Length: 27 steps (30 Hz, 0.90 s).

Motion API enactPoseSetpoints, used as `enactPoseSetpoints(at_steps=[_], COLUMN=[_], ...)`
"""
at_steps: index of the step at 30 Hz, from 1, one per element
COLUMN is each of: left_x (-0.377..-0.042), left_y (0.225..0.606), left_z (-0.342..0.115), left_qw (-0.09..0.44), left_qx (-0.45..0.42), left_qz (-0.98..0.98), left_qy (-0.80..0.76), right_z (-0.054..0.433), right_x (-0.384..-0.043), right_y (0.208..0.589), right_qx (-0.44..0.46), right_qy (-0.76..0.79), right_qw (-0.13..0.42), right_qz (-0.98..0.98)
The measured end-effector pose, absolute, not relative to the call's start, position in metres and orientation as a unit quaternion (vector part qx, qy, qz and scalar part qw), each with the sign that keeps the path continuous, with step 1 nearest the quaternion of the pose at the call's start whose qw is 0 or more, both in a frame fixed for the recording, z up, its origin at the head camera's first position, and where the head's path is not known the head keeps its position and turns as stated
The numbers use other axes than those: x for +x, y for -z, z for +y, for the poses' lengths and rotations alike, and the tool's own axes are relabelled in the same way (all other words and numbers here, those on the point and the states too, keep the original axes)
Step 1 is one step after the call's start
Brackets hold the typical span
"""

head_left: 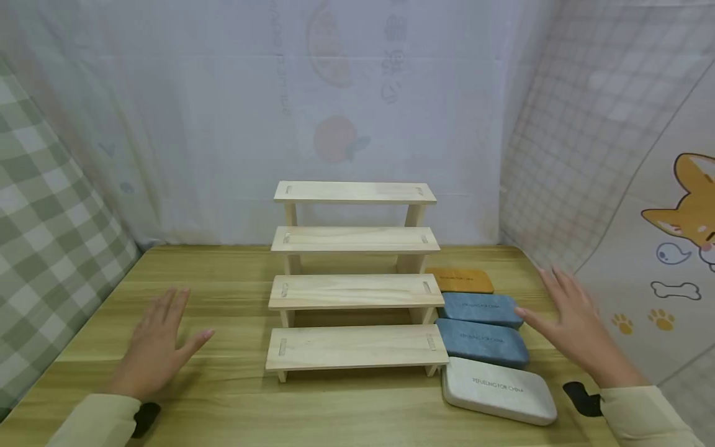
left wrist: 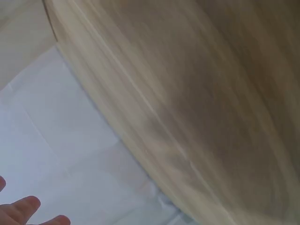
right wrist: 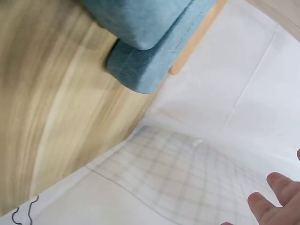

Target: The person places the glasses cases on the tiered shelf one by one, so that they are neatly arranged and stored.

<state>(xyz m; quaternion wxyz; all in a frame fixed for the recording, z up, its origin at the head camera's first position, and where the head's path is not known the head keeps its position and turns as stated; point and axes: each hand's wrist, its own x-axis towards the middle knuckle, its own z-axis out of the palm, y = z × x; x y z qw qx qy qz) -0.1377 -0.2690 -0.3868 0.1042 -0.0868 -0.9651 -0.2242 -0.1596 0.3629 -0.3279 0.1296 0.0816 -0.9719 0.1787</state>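
My left hand (head_left: pixel 154 349) is over the left side of the wooden table, fingers spread and holding nothing. To the right, my right hand (head_left: pixel 576 326) is likewise spread and holds nothing, its thumb overlapping the end of a blue case (head_left: pixel 481 308) in the head view. A second blue case (head_left: pixel 481 343) lies nearer, then a white case (head_left: pixel 499 391) lettered "REFUELING FOR CHINA". Behind them is an orange case (head_left: pixel 460 280). All line the right side of a pale wooden stepped rack (head_left: pixel 357 346) with several shelves. Fingertips (right wrist: pixel 260 201) show in the right wrist view.
White cloth (head_left: pixel 223 143) hangs behind the table (head_left: pixel 223 397). A green checked cloth (head_left: pixel 50 248) borders the left, and a cloth with a cartoon dog (head_left: pixel 692 211) the right. The rack's shelves carry nothing on top.
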Motion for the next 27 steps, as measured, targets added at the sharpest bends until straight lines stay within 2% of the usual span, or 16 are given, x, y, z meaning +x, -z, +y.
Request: enactPoseSetpoints(at_steps=[4, 11, 14, 23, 27], left_x=[-0.138, -0.135, -0.134, -0.134, -0.134], left_y=[0.387, 0.389, 0.389, 0.388, 0.387], left_z=[-0.262, -0.249, -0.243, -0.228, -0.223], left_qw=[0.113, 0.041, 0.027, -0.035, -0.06], left_qx=[-0.098, -0.074, -0.068, -0.048, -0.037], left_qz=[-0.943, -0.921, -0.911, -0.843, -0.803], left_qy=[0.299, 0.38, 0.405, 0.535, 0.592], right_z=[0.369, 0.381, 0.384, 0.384, 0.384], right_x=[-0.154, -0.142, -0.137, -0.123, -0.123], right_y=[0.334, 0.347, 0.353, 0.361, 0.364], right_qx=[0.066, 0.073, 0.081, 0.053, 0.062], right_qy=[-0.211, -0.236, -0.25, -0.271, -0.271], right_qw=[0.115, 0.104, 0.1, 0.018, 0.005], right_qz=[-0.968, -0.963, -0.96, -0.961, -0.961])
